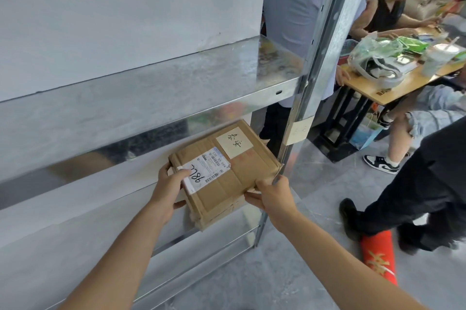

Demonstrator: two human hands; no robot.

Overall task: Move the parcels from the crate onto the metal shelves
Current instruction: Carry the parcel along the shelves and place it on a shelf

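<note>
Fingers [185, 173] of the left hand [168, 191] and the right hand [273, 195] grasped a flat brown cardboard parcel [227, 173] by its near corners, over the galvanised metal shelf [75, 229], beside the upright post [297, 130].

the shelf [75, 198] lies bare left of the parcel [227, 171]; the upright post [297, 118] crowds its right corner.

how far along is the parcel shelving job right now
Done: nothing shows as finished; the upper galvanised metal shelf holds no parcels in view. In hand: the left hand and right hand each have a grip on the flat brown cardboard parcel with the white shipping label, at the edge of the lower metal shelf. Left: letting go; the crate is out of view, so remaining parcels are unknown.
</note>
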